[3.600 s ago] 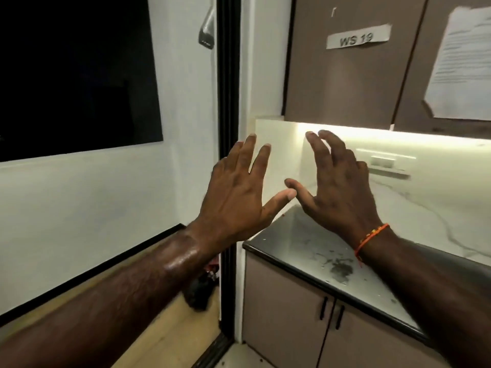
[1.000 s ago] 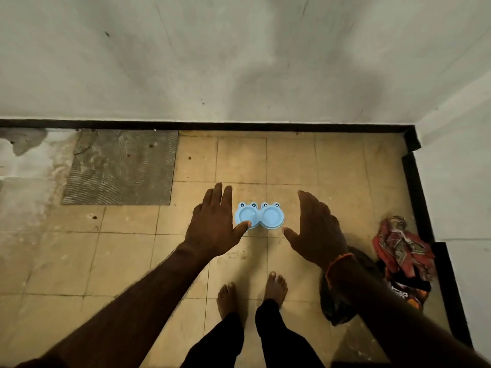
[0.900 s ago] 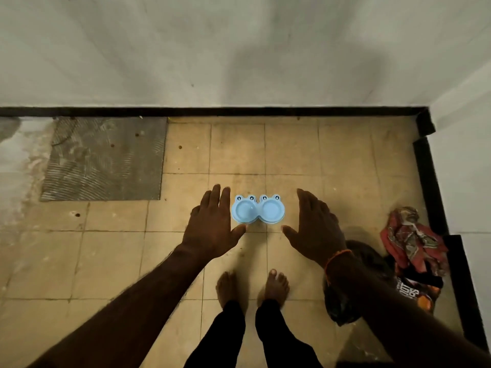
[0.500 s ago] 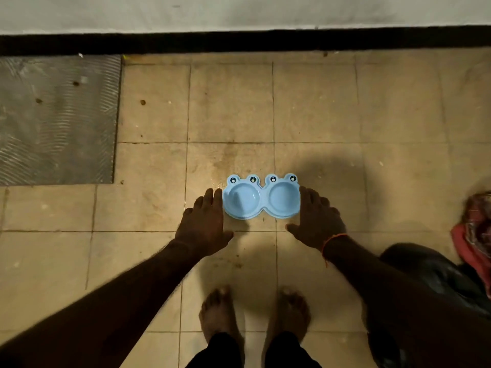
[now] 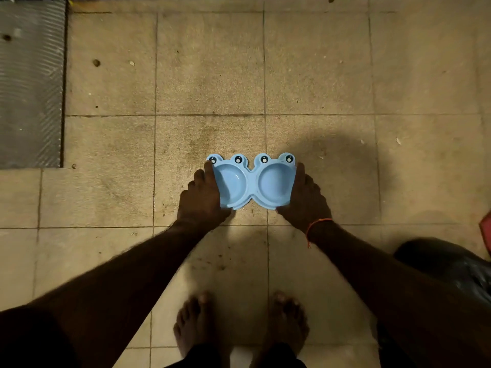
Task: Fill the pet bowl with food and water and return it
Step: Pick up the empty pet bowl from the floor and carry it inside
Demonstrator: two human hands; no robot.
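Note:
A light blue double pet bowl [image 5: 252, 183] with frog-eye knobs along its far rim lies on the tiled floor. Both of its round wells look empty. My left hand [image 5: 203, 197] grips its left end, fingers wrapped along the rim. My right hand [image 5: 305, 197], with an orange thread at the wrist, grips its right end. The near edge of the bowl looks slightly tilted up from the floor.
Dirty beige floor tiles [image 5: 212, 62] stretch all around. A grey ribbed mat [image 5: 29, 83] lies at the far left. A black bag [image 5: 451, 266] and a bit of red cloth [image 5: 486, 229] sit at the right edge. My bare feet [image 5: 239, 320] stand just behind the bowl.
The view swung from a kitchen counter down to the floor. Both hands dropped toward the bowl and closed on its two ends; half a second ago they only touched its sides.

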